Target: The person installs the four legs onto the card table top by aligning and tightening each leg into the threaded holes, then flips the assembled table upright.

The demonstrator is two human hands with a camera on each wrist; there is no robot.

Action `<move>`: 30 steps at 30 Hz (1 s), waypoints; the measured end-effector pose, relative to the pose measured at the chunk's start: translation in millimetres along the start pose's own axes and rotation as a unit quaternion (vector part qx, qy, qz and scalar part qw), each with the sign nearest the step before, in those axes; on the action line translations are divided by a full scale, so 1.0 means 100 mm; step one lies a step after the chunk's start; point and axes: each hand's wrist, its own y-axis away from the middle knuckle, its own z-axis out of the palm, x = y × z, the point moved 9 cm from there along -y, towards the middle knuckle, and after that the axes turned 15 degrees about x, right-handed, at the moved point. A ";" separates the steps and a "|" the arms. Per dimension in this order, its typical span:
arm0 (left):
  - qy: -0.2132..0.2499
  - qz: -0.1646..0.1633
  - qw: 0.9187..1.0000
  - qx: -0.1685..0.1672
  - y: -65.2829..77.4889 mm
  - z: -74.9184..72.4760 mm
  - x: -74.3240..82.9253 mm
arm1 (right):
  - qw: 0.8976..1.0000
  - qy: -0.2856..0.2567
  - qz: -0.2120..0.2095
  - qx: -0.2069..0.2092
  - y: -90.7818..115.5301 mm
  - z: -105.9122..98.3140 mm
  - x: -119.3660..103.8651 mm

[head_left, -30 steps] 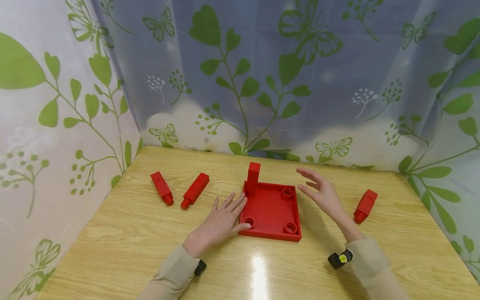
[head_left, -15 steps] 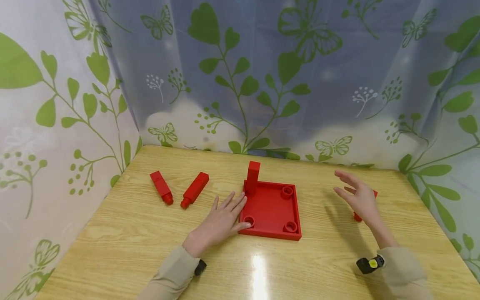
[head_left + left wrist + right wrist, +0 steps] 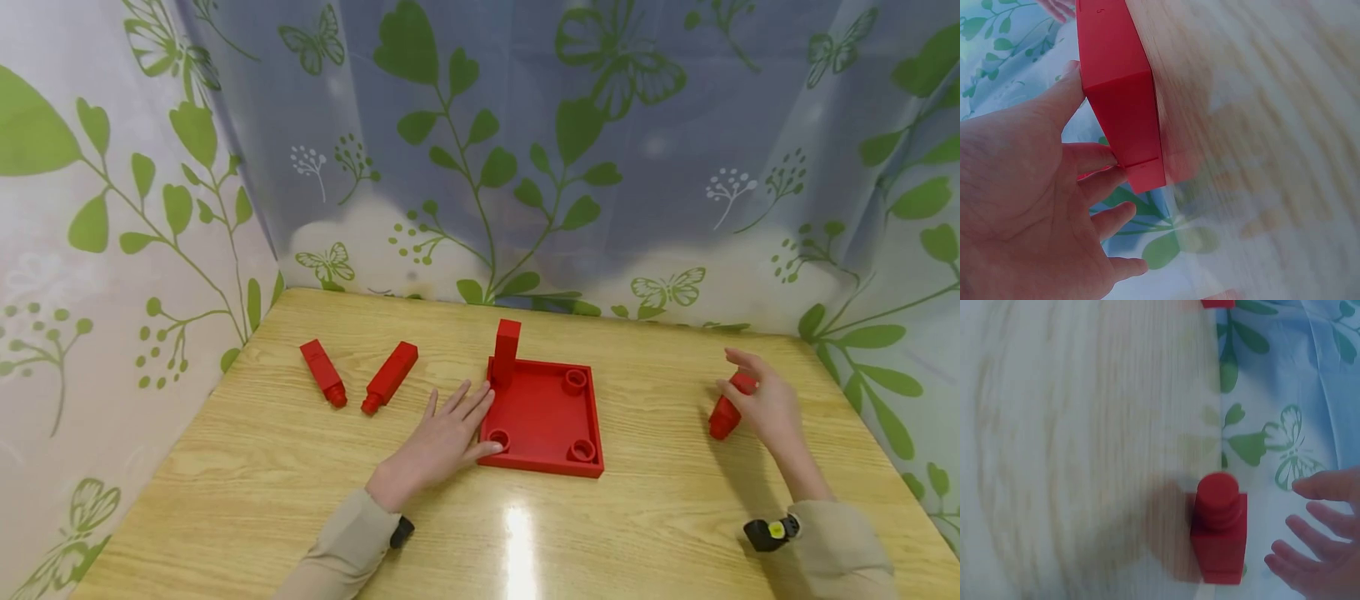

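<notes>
My left hand (image 3: 438,446) lies with straight, spread fingers along the left side of a shallow red square tray (image 3: 542,412). In the left wrist view its thumb and fingertips touch the tray's edge (image 3: 1124,112). A red square post (image 3: 507,354) stands upright in the tray's back left corner; round sockets sit at the other corners. At the right, my right hand (image 3: 772,410) hovers over a loose red square post (image 3: 724,419) with a round, ridged knob. The right wrist view shows the fingers apart from this post (image 3: 1221,550), with a gap between.
Two more red knobbed posts, one at far left (image 3: 324,375) and one nearer the tray (image 3: 390,377), lie on the wooden table (image 3: 262,467). A patterned curtain (image 3: 480,167) hangs behind the table and along both sides.
My right hand has moved right, away from beside the tray, to over the loose post at the right. My left hand has stayed at the tray.
</notes>
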 end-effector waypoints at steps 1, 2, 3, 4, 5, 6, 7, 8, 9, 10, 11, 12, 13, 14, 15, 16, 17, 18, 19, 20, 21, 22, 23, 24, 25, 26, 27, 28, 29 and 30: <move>0.000 -0.001 1.000 0.000 0.00 0.00 0.00 | 1.000 0.003 0.008 -0.001 -0.01 -0.01 0.03; 0.001 -0.001 1.000 0.000 0.00 0.00 0.00 | 1.000 0.007 0.016 -0.002 -0.01 -0.02 0.06; 0.002 -0.001 1.000 0.000 0.00 0.00 0.00 | 1.000 0.004 0.024 -0.005 -0.01 -0.02 0.09; 0.002 -0.001 1.000 0.001 0.00 0.00 0.00 | 0.999 0.002 0.033 -0.009 -0.01 -0.03 0.12; 0.002 -0.001 1.000 0.001 0.00 -0.01 0.00 | 0.999 0.001 0.040 -0.012 -0.01 -0.03 0.15; 0.002 -0.001 1.000 0.001 0.00 0.00 0.00 | 0.999 0.002 0.047 -0.016 -0.01 -0.04 0.19; 0.002 0.000 1.000 0.002 0.00 0.00 0.00 | 0.998 0.004 0.053 -0.020 -0.01 -0.04 0.22; 0.002 0.001 1.000 0.002 0.00 0.00 0.00 | 0.998 0.007 0.058 -0.024 -0.01 -0.05 0.24; 0.001 0.001 1.000 0.003 0.00 0.00 0.00 | 0.997 0.010 0.065 -0.029 0.00 -0.05 0.27; 0.000 0.001 1.000 0.003 0.00 0.00 0.00 | 0.997 0.016 0.071 -0.035 0.00 -0.04 0.31; -0.001 0.001 1.000 0.002 0.00 0.01 -0.01 | 0.996 0.021 0.078 -0.040 0.00 -0.04 0.34; 0.000 0.000 1.000 0.002 0.00 0.01 -0.01 | 0.995 0.026 0.085 -0.046 0.01 -0.04 0.37; -0.001 0.000 1.000 0.002 0.00 0.01 -0.01 | 0.994 0.029 0.091 -0.052 0.01 -0.03 0.40; -0.001 0.000 1.000 0.001 0.00 0.01 -0.01 | 0.993 0.034 0.097 -0.058 0.01 -0.02 0.43; -0.001 0.000 1.000 0.001 0.00 0.01 -0.01 | 0.992 0.039 0.103 -0.064 0.02 -0.01 0.46; -0.001 0.000 1.000 0.001 0.00 0.00 -0.01 | 0.991 0.045 0.108 -0.070 0.02 0.00 0.48; 0.000 0.000 1.000 0.001 0.00 0.00 -0.01 | 0.990 0.049 0.112 -0.077 0.02 0.01 0.50; 0.000 0.000 1.000 0.001 0.00 0.00 -0.01 | 0.988 0.053 0.115 -0.085 0.03 0.02 0.52; -0.001 0.000 1.000 0.001 0.00 0.00 -0.01 | 0.987 0.057 0.117 -0.091 0.03 0.04 0.54; -0.001 0.001 1.000 0.001 0.00 0.00 -0.01 | 0.986 0.061 0.119 -0.097 0.03 0.05 0.55; -0.002 0.001 1.000 0.001 0.00 0.00 0.00 | 0.986 0.065 0.119 -0.101 0.03 0.06 0.55; -0.002 0.002 1.000 0.001 0.00 -0.01 0.00 | 0.985 0.066 0.118 -0.104 0.03 0.07 0.55; -0.002 0.002 1.000 0.001 0.00 -0.01 0.00 | 0.985 0.067 0.116 -0.107 0.02 0.08 0.54; -0.002 0.002 1.000 0.001 0.00 0.00 0.00 | 0.985 0.069 0.115 -0.107 0.02 0.09 0.53; -0.002 0.003 1.000 0.002 0.00 0.00 0.00 | 0.985 0.069 0.113 -0.109 0.01 0.11 0.52; -0.002 0.003 1.000 0.002 0.00 0.00 -0.01 | 0.985 0.067 0.111 -0.111 0.00 0.12 0.51; -0.002 0.003 1.000 0.002 0.00 0.00 -0.01 | 0.985 0.066 0.110 -0.115 0.00 0.14 0.49; -0.002 0.003 1.000 0.002 0.00 0.00 -0.01 | 0.984 0.066 0.110 -0.121 0.00 0.15 0.48; -0.002 0.003 1.000 0.002 0.00 0.00 -0.01 | 0.984 0.067 0.108 -0.127 0.00 0.17 0.46; -0.002 0.003 1.000 0.002 0.00 0.00 -0.01 | 0.983 0.069 0.107 -0.133 -0.01 0.19 0.45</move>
